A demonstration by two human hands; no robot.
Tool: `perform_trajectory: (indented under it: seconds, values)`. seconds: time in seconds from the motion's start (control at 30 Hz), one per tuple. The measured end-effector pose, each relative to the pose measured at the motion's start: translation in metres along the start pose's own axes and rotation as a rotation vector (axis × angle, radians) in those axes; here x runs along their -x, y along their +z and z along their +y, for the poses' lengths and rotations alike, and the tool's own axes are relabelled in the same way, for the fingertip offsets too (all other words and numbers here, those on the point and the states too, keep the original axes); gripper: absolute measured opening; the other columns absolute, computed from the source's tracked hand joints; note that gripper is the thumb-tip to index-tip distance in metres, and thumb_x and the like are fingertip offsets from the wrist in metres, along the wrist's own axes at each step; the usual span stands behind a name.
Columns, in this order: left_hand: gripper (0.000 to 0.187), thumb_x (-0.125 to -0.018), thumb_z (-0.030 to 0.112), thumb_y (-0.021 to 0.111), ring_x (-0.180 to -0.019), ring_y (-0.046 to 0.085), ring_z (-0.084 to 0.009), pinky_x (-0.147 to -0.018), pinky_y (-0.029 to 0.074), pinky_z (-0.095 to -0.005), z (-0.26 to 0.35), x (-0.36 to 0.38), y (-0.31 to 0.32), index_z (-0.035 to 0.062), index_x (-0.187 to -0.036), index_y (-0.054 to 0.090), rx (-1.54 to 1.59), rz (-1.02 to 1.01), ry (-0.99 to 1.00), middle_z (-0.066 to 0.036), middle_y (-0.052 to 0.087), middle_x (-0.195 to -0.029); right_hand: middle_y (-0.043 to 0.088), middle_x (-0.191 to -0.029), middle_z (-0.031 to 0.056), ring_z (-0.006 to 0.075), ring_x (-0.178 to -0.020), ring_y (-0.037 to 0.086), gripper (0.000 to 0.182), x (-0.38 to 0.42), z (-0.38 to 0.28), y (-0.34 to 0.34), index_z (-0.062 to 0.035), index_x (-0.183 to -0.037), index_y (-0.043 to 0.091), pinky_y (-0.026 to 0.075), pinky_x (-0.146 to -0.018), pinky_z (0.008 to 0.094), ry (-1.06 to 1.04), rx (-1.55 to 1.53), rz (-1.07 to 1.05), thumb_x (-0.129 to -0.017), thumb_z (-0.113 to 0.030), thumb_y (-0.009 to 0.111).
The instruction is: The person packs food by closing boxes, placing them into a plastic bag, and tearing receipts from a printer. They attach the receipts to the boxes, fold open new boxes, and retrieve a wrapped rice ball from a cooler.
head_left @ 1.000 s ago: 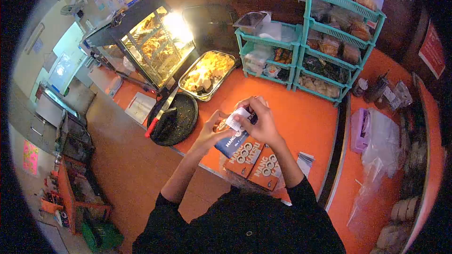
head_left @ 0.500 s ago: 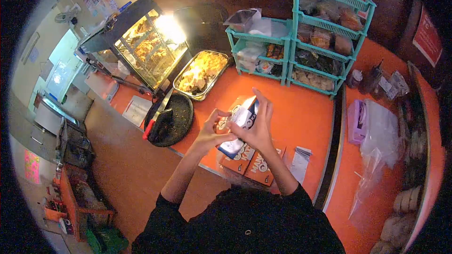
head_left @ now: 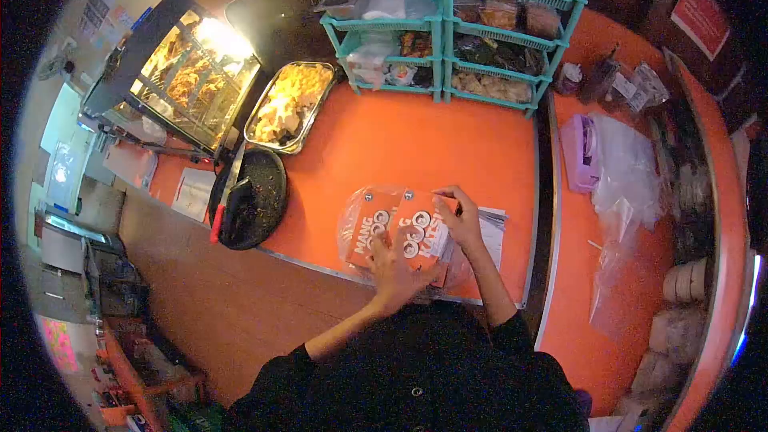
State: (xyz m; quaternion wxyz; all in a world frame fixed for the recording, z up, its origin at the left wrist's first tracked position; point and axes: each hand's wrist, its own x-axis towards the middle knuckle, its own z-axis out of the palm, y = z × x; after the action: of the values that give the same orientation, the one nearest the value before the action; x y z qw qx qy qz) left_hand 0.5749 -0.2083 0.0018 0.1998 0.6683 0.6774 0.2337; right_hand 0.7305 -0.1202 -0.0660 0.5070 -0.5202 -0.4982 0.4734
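Two orange cardboard boxes printed in white lie near the counter's front edge. My left hand (head_left: 394, 274) is over the lower side of the right-hand box (head_left: 418, 222), its fingers spread and slightly blurred. At that box's upper right corner, my right hand (head_left: 464, 228) has its fingers and thumb closed on the edge. The left-hand box (head_left: 370, 220) sits beside it, with clear plastic film (head_left: 346, 228) showing around its side. White printed papers (head_left: 492, 232) stick out to the right, partly behind my right hand.
A black round pan (head_left: 268, 192) with a red-handled knife (head_left: 218, 220) stands left, near a foil tray of food (head_left: 300, 88) and a lit glass warmer (head_left: 180, 80). Teal racks (head_left: 444, 48) stand at the back. A purple box (head_left: 578, 152) and plastic bags (head_left: 624, 168) lie right.
The bright, phone-like object my hands held up is no longer in them. Both hands have lowered to the orange boxes, and the view has shifted.
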Motion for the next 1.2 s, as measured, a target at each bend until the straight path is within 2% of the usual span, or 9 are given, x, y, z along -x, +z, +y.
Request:
perform_trajectory:
  seconds: [0.63, 0.77, 0.83, 0.87, 0.93, 1.0, 1.1, 1.13, 1.2]
  values:
    - [0.095, -0.064, 0.060, 0.075, -0.125, 0.033, -0.0487, -0.098, 0.030, -0.0570, -0.006, 0.008, 0.019, 0.0115, -0.138, 0.038, -0.175, -0.127, 0.166, -0.033, 0.033, -0.131, 0.066, -0.093, 0.0049, 0.0120, -0.091, 0.060, 0.015, 0.012, 0.023, -0.009, -0.0020, -0.099, 0.064, 0.046, -0.083, 0.0276, -0.149, 0.137, 0.154, -0.093, -0.016, 0.060]
    - [0.081, -0.079, 0.050, 0.069, -0.123, 0.035, -0.0471, -0.098, 0.031, -0.0585, -0.022, 0.001, 0.006, 0.0069, -0.139, 0.036, -0.011, -0.154, 0.197, -0.030, 0.033, -0.134, 0.067, -0.104, 0.0094, 0.0179, -0.099, 0.062, 0.024, 0.023, 0.031, -0.018, -0.0035, -0.106, 0.062, 0.047, -0.087, 0.0341, -0.008, 0.082, 0.245, -0.094, -0.023, 0.059]
    - [0.063, -0.087, 0.041, 0.063, -0.122, 0.036, -0.0457, -0.099, 0.030, -0.0561, -0.052, -0.019, -0.004, 0.0061, -0.134, 0.040, 0.133, 0.027, 0.211, -0.028, 0.036, -0.133, 0.066, -0.108, 0.0111, 0.0186, -0.102, 0.060, 0.028, 0.053, 0.048, -0.027, -0.0007, -0.108, 0.060, 0.047, -0.088, 0.0376, -0.125, 0.619, 0.539, -0.095, -0.025, 0.056]
    - [0.054, -0.088, 0.037, 0.061, -0.122, 0.036, -0.0445, -0.099, 0.029, -0.0541, -0.072, -0.036, -0.009, 0.0059, -0.130, 0.045, 0.140, 0.183, 0.215, -0.026, 0.037, -0.132, 0.066, -0.096, 0.0099, 0.0187, -0.087, 0.062, 0.025, 0.080, 0.068, -0.029, -0.0001, -0.104, 0.061, 0.049, -0.078, 0.0363, 0.048, 0.824, 0.516, -0.096, -0.023, 0.055]
    - [0.045, -0.090, 0.031, 0.059, -0.114, 0.047, -0.0368, -0.096, 0.036, -0.0488, -0.118, -0.063, -0.014, 0.0055, -0.125, 0.050, -0.326, 0.274, 0.067, -0.024, 0.051, -0.118, 0.067, -0.084, 0.0086, 0.0187, -0.072, 0.064, 0.023, 0.111, 0.082, -0.029, 0.0005, -0.099, 0.061, 0.051, -0.068, 0.0349, 0.248, 1.023, 0.491, -0.096, -0.021, 0.054]
    - [0.037, -0.087, 0.017, 0.059, -0.100, 0.057, -0.0306, -0.086, 0.045, -0.0415, -0.236, -0.114, 0.022, 0.0058, -0.122, 0.053, 0.585, -0.320, 0.119, -0.020, 0.060, -0.100, 0.065, -0.077, 0.0076, 0.0178, -0.064, 0.061, 0.021, 0.127, 0.070, -0.028, 0.0010, -0.092, 0.063, 0.049, -0.063, 0.0321, 0.482, 0.132, 0.088, -0.094, -0.019, 0.056]
    - [0.039, -0.081, 0.003, 0.060, -0.090, 0.062, -0.0274, -0.079, 0.048, -0.0374, -0.201, -0.116, -0.008, 0.0044, -0.119, 0.056, 0.457, -0.609, -0.233, -0.019, 0.062, -0.092, 0.068, -0.083, 0.0123, 0.0183, -0.082, 0.064, 0.012, 0.116, 0.056, -0.013, 0.0031, -0.093, 0.063, 0.050, -0.074, 0.0307, 0.277, 0.237, 0.445, -0.090, -0.007, 0.058]
    - [0.048, -0.071, -0.008, 0.057, -0.092, 0.061, -0.0327, -0.081, 0.049, -0.0390, -0.204, -0.116, -0.008, 0.0026, -0.118, 0.059, 0.327, -0.446, 0.137, -0.021, 0.060, -0.095, 0.067, -0.085, 0.0084, 0.0152, -0.080, 0.061, 0.013, 0.112, 0.051, -0.011, 0.0028, -0.098, 0.062, 0.048, -0.072, 0.0285, 0.307, 0.221, 0.503, -0.090, -0.006, 0.058]
    - [0.052, -0.069, -0.008, 0.056, -0.093, 0.061, -0.0355, -0.082, 0.049, -0.0404, -0.212, -0.119, -0.010, 0.0030, -0.119, 0.060, 0.150, -0.476, 0.217, -0.022, 0.058, -0.097, 0.066, -0.088, 0.0071, 0.0142, -0.082, 0.060, 0.014, 0.119, 0.038, -0.001, 0.0024, -0.100, 0.062, 0.048, -0.073, 0.0274, 0.225, 0.134, 0.565, -0.090, -0.006, 0.058]
